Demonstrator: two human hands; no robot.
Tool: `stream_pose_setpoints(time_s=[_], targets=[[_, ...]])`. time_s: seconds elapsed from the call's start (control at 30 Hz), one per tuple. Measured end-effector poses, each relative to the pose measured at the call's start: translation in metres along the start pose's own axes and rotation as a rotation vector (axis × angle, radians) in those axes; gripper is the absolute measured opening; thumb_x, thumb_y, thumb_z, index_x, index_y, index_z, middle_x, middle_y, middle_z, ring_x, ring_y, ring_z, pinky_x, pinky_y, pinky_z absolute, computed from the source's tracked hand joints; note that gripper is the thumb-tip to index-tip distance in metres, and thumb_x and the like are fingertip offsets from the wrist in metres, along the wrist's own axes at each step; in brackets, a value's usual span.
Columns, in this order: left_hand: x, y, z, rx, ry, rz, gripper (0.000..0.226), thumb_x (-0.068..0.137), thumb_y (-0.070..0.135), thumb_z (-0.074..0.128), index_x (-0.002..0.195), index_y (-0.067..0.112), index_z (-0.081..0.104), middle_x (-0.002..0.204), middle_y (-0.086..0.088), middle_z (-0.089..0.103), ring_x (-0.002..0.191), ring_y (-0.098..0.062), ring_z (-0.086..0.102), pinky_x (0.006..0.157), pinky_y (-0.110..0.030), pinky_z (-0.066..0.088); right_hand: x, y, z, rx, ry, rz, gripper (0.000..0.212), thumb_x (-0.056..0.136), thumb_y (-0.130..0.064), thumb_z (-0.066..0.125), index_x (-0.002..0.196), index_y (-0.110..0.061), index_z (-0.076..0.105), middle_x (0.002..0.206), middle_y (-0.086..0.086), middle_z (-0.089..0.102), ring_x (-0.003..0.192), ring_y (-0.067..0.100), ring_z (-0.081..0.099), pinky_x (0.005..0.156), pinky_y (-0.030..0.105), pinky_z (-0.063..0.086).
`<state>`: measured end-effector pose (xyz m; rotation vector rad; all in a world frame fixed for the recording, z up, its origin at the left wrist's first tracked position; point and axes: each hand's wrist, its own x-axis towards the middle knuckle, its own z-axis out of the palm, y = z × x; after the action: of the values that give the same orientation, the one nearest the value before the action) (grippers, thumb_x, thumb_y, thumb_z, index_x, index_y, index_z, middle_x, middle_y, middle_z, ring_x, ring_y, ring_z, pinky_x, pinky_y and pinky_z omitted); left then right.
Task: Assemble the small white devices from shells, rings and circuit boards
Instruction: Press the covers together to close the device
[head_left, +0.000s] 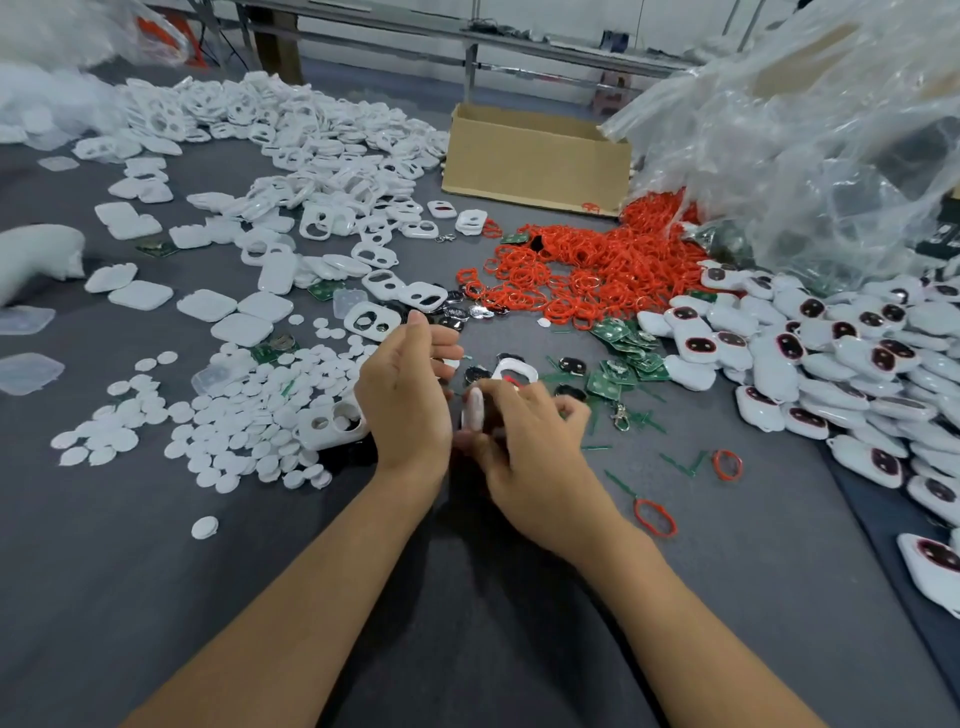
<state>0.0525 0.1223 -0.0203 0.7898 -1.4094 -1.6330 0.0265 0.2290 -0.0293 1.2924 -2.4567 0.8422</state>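
My right hand (530, 447) pinches a small white shell (474, 411), held on edge at the table's middle. My left hand (408, 395) stands beside it with the fingers extended and only slightly bent; its palm side faces the shell and whether it touches is hidden. A white shell frame (515, 370) with an oval opening lies just behind my hands. Green circuit boards (626, 358) lie in a loose heap to the right. Red rings (587, 270) form a big pile farther back.
Finished white devices (841, 353) are heaped at the right. Empty shells (311, 150) pile up at the back left, white round discs (234, 415) spread at the left. A cardboard box (535, 156) and clear plastic bags (810, 130) stand behind. Two loose red rings (655, 517) lie near my right forearm.
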Motion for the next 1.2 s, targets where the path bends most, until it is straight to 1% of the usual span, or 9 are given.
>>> stream_pose_setpoints(time_s=[0.13, 0.23, 0.33, 0.47, 0.67, 0.77, 0.9, 1.07, 1.2], targets=[[0.001, -0.001, 0.000, -0.031, -0.013, -0.034, 0.044, 0.102, 0.030, 0.042, 0.070, 0.016, 0.068, 0.069, -0.003, 0.068, 0.063, -0.015, 0.059, 0.059, -0.030, 0.044, 0.004, 0.000, -0.009, 0.312, 0.191, 0.070, 0.022, 0.091, -0.032, 0.053, 0.112, -0.026, 0.054, 0.095, -0.018, 0.057, 0.089, 0.011, 0.050, 0.087, 0.036, 0.034], [0.001, -0.002, 0.000, -0.038, -0.038, -0.033, 0.046, 0.102, 0.033, 0.040, 0.070, 0.016, 0.069, 0.070, -0.003, 0.069, 0.062, -0.016, 0.060, 0.062, -0.033, 0.044, 0.007, 0.004, -0.014, 0.625, 0.161, 0.155, 0.023, 0.091, -0.027, 0.053, 0.112, -0.032, 0.051, 0.098, -0.014, 0.061, 0.091, 0.013, 0.057, 0.083, 0.033, 0.046], [0.000, -0.002, 0.000, -0.027, -0.057, -0.021, 0.047, 0.103, 0.033, 0.040, 0.070, 0.016, 0.069, 0.067, 0.001, 0.070, 0.059, -0.013, 0.060, 0.062, -0.032, 0.044, 0.008, 0.006, -0.015, 0.766, 0.151, 0.187, 0.023, 0.092, -0.011, 0.055, 0.107, -0.028, 0.053, 0.086, -0.015, 0.059, 0.071, 0.002, 0.053, 0.068, 0.018, 0.043], [0.000, -0.001, -0.001, -0.023, -0.076, -0.012, 0.047, 0.103, 0.033, 0.039, 0.070, 0.017, 0.069, 0.069, -0.002, 0.071, 0.061, -0.016, 0.061, 0.063, -0.033, 0.044, 0.010, 0.007, -0.015, 0.926, 0.152, 0.265, 0.025, 0.094, 0.004, 0.050, 0.103, -0.019, 0.053, 0.077, -0.006, 0.061, 0.060, 0.005, 0.057, 0.057, 0.020, 0.047], [0.001, -0.002, 0.001, -0.041, -0.084, -0.023, 0.046, 0.103, 0.030, 0.040, 0.070, 0.015, 0.068, 0.070, -0.006, 0.069, 0.059, -0.016, 0.059, 0.056, -0.024, 0.041, 0.009, 0.009, -0.013, 0.698, 0.122, 0.284, 0.021, 0.091, -0.006, 0.059, 0.103, -0.023, 0.059, 0.069, 0.009, 0.061, 0.056, 0.023, 0.055, 0.056, 0.036, 0.047], [0.003, -0.003, 0.000, -0.036, -0.075, -0.022, 0.044, 0.103, 0.029, 0.043, 0.070, 0.014, 0.068, 0.067, -0.002, 0.068, 0.056, -0.012, 0.058, 0.055, -0.021, 0.041, 0.006, 0.011, -0.009, 0.326, 0.017, 0.150, 0.014, 0.083, -0.018, 0.070, 0.096, -0.020, 0.067, 0.057, -0.003, 0.054, 0.053, 0.008, 0.047, 0.054, 0.015, 0.035], [0.003, -0.005, 0.002, -0.008, -0.166, -0.082, 0.044, 0.101, 0.029, 0.045, 0.067, 0.014, 0.067, 0.061, 0.000, 0.066, 0.052, -0.011, 0.056, 0.056, -0.025, 0.041, 0.008, 0.006, -0.008, 0.374, -0.016, 0.173, 0.031, 0.069, -0.031, 0.084, 0.095, -0.017, 0.072, 0.047, -0.012, 0.046, 0.047, 0.006, 0.045, 0.049, 0.012, 0.030], [0.004, -0.009, 0.001, 0.068, -0.187, -0.087, 0.047, 0.101, 0.031, 0.046, 0.062, 0.016, 0.067, 0.055, 0.002, 0.063, 0.052, -0.010, 0.056, 0.057, -0.026, 0.039, 0.009, 0.009, -0.011, 0.515, -0.109, 0.223, 0.048, 0.057, -0.022, 0.090, 0.101, -0.018, 0.070, 0.058, -0.010, 0.060, 0.049, 0.003, 0.049, 0.056, 0.016, 0.041], [0.005, -0.011, 0.003, 0.078, -0.163, -0.080, 0.043, 0.100, 0.028, 0.047, 0.064, 0.015, 0.067, 0.056, 0.001, 0.063, 0.054, -0.012, 0.055, 0.056, -0.027, 0.041, 0.010, 0.008, -0.009, 0.485, -0.108, 0.202, 0.038, 0.066, -0.022, 0.086, 0.100, -0.020, 0.067, 0.066, -0.008, 0.065, 0.057, 0.010, 0.055, 0.062, 0.023, 0.046]])
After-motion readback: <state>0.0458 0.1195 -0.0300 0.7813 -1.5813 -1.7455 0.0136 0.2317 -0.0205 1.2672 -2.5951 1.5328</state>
